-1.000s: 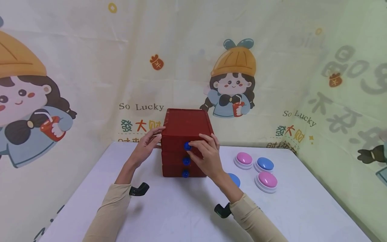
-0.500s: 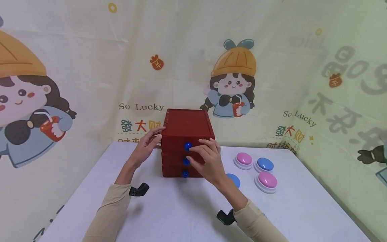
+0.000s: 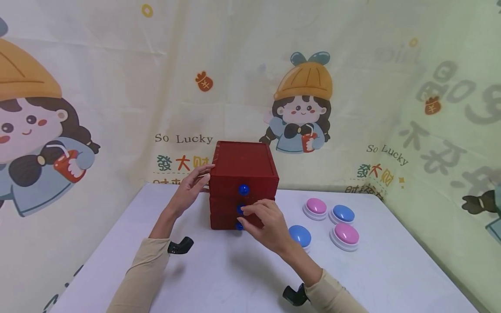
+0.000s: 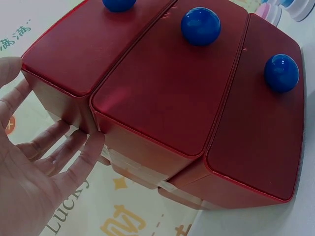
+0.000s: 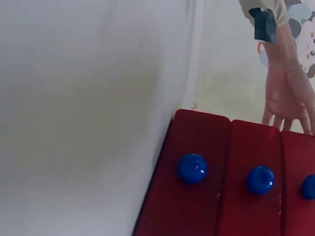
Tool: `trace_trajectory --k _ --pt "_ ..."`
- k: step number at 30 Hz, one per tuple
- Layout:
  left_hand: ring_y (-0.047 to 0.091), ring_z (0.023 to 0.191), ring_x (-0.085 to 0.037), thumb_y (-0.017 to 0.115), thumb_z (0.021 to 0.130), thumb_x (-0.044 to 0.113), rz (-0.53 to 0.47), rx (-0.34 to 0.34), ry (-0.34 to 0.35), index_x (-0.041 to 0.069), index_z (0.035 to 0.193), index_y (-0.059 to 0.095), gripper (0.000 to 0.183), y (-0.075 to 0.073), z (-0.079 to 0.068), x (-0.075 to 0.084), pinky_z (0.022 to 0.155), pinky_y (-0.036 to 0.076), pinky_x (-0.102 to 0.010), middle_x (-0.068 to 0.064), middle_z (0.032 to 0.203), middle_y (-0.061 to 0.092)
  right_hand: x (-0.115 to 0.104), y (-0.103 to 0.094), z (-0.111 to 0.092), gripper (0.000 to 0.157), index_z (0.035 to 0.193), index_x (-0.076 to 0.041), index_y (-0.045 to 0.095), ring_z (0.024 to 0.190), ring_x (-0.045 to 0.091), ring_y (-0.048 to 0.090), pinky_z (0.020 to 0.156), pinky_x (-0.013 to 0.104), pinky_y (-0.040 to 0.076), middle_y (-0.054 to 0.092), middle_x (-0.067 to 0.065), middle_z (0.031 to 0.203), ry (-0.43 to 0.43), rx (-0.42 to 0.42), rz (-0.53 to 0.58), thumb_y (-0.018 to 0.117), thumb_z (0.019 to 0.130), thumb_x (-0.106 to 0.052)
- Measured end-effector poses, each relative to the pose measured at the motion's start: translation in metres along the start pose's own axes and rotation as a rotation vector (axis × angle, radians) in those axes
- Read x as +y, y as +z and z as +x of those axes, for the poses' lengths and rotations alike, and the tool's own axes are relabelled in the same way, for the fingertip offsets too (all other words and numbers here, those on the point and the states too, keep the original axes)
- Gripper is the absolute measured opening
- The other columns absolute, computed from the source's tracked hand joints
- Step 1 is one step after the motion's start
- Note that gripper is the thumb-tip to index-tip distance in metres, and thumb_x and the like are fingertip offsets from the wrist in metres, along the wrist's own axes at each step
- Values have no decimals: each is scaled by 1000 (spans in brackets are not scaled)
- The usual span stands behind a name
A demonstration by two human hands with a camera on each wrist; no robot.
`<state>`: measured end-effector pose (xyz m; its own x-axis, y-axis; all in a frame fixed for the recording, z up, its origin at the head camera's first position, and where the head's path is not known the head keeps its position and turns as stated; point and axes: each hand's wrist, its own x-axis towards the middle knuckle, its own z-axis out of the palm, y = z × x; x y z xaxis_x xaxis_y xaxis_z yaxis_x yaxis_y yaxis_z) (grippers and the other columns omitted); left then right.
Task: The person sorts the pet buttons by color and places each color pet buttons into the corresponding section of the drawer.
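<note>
A dark red chest of three stacked drawers (image 3: 245, 159) stands on the table, its drawers looking closed. Round blue knobs sit on the fronts: a top knob (image 3: 244, 189), a middle knob (image 4: 201, 26) and a bottom knob (image 5: 192, 168). My left hand (image 3: 187, 191) rests against the chest's left side, fingers fairly straight at the edge in the left wrist view. In front of the lower drawers is my right hand (image 3: 271, 226), thumb and index finger apart beside the middle and bottom knobs, partly covering them. Whether it touches a knob is unclear; the right wrist view does not show it.
Right of the chest are a near blue push button (image 3: 300, 235), a far blue button (image 3: 343, 212), a far pink button (image 3: 316, 205) and a near pink button (image 3: 346, 233). A patterned cloth (image 3: 235, 108) hangs behind the white table (image 3: 219, 278).
My right hand has left the top knob and moved down the chest's front to the middle and bottom knobs. The left hand stays in place. The drawers look unmoved.
</note>
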<state>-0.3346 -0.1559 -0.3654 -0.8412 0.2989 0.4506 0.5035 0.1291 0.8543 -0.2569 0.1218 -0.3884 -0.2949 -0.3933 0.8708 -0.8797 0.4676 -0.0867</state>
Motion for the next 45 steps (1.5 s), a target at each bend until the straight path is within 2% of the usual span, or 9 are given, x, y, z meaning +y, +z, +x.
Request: trace_trajectory --k 4,8,15,22,31,38,45 --pt "62 118 -21 51 109 31 3 0 3 20 153 46 46 0 0 1 90 58 -32 -6 152 50 0 4 -7 40 109 -8 74 89 16 66 70 21 56 75 3 90 49 -11 29 91 73 -6" --pt "62 118 -23 51 108 31 5 4 2 21 152 47 45 1 0 1 90 58 -33 -5 151 51 2 9 -12 42 112 -6 73 84 15 67 66 18 55 74 3 87 113 -27 41 91 74 -6" --pt "62 119 -26 51 108 31 12 6 -3 22 152 47 45 1 0 1 92 58 -39 -4 150 51 8 19 -20 42 115 -6 70 79 15 69 64 22 58 74 3 84 220 -63 31 90 77 -9" --pt "62 117 -23 50 109 29 8 1 7 20 153 46 45 0 -1 1 95 56 -49 -6 151 50 17 25 -25 41 116 -6 69 77 14 69 67 26 59 72 2 84 296 -94 21 88 80 -12" --pt "62 119 -23 52 108 31 -1 6 2 21 152 48 45 0 0 0 90 58 -34 -4 151 51 25 32 -24 37 116 -7 68 76 15 68 67 25 59 71 2 84 325 -127 -49 86 84 -17" --pt "62 120 -24 51 109 28 -3 6 3 19 152 47 45 0 0 1 90 57 -34 -6 152 50 26 37 -21 39 116 -9 67 77 14 66 69 24 59 69 -1 83 334 -158 -95 86 84 -18" --pt "62 118 -25 51 109 28 2 8 0 19 152 47 44 -1 1 1 90 58 -34 -5 152 50 26 40 -19 41 115 -10 67 77 14 66 70 26 60 69 0 82 327 -149 -101 88 81 -16"
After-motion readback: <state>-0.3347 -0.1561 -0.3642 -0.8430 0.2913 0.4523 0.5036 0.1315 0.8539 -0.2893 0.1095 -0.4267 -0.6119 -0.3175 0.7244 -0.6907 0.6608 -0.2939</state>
